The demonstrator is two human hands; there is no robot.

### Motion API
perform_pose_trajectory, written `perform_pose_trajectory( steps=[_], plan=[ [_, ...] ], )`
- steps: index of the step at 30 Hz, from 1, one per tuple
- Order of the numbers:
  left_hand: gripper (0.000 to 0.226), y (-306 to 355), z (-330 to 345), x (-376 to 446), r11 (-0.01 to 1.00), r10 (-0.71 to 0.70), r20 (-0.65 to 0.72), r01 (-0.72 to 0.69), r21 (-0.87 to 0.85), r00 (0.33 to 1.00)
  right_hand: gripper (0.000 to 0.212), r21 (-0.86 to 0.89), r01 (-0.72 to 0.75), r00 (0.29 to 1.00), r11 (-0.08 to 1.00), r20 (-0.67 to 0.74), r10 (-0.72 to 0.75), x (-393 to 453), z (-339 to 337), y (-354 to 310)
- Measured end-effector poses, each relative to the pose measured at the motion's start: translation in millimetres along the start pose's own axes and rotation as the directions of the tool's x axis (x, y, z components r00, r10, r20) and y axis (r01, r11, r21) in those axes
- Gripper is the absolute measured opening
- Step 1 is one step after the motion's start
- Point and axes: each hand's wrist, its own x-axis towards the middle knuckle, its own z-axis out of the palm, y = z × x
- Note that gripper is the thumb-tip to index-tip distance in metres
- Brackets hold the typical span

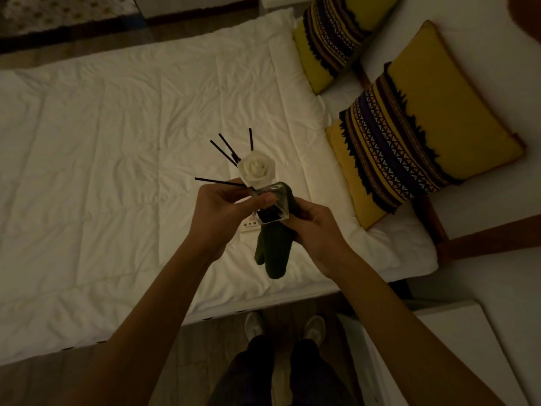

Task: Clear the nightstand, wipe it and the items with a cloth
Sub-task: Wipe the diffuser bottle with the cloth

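- Wiping the glass diffuser bottle is the step in hand, as I judge; it is held in the air above the white bed, between the two hands.
- The left hand pinches the bottle near its neck, thumb on the front glass.
- The right hand presses the dark green cloth against the bottle's side, fingers curled round the cloth.
- To do it well, keep the bottle upright, because the black reed sticks and the white flower stand loose in the neck and liquid may spill on the bedding.
- Turn the bottle by the left fingers and rub each face.
- A small white card lies on the bed just behind the bottle.
- The white nightstand is at the lower right.
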Motion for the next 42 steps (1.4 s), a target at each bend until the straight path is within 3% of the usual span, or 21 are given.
perform_pose_trajectory(
  steps=[4,8,15,20,23,28,31,35,42],
  plan=[
    [0.034,-9,0,3,0.996,0.046,-0.048,-0.042,0.076,0.998,0.034,-0.030,-0.058,0.996,0.998,0.067,0.060,0,1,10],
    [0.033,-9,-7,13,1.000,0.009,-0.100,-0.009,0.006,0.995,0.034,-0.075,0.002,0.994,0.997,0.107,0.006,-6,-3,22],
    [0.030,-6,-17,13,0.997,0.000,0.118,-0.009,0.083,0.993,0.034,0.030,0.032,0.999,0.999,-0.027,-0.031,6,-5,29],
    [0.031,-15,-15,7,0.990,0.053,0.176,-0.075,0.123,0.983,0.031,0.165,0.018,0.998,0.986,-0.062,-0.008,16,-4,33],
    [0.033,-38,-18,3,0.982,0.044,0.081,-0.058,0.178,0.996,0.035,0.197,0.010,0.982,0.980,-0.185,0.027,24,-6,36],
    [0.036,-94,-49,12,0.980,-0.108,-0.141,0.130,0.151,0.984,0.039,0.056,-0.080,0.921,0.995,-0.378,0.095,41,-9,40],
    [0.040,-124,-73,27,0.954,-0.150,-0.221,0.200,0.225,0.964,0.034,-0.017,-0.105,0.918,0.994,-0.385,0.091,53,0,44],
    [0.032,-175,-102,50,0.914,-0.183,-0.231,0.253,0.318,0.955,0.041,-0.104,-0.151,0.923,0.983,-0.371,0.102,76,16,65],
    [0.032,-277,-134,85,0.875,-0.258,-0.268,0.342,0.341,0.928,0.039,-0.255,-0.229,0.932,0.940,-0.337,0.135,116,27,118]
  ],
)
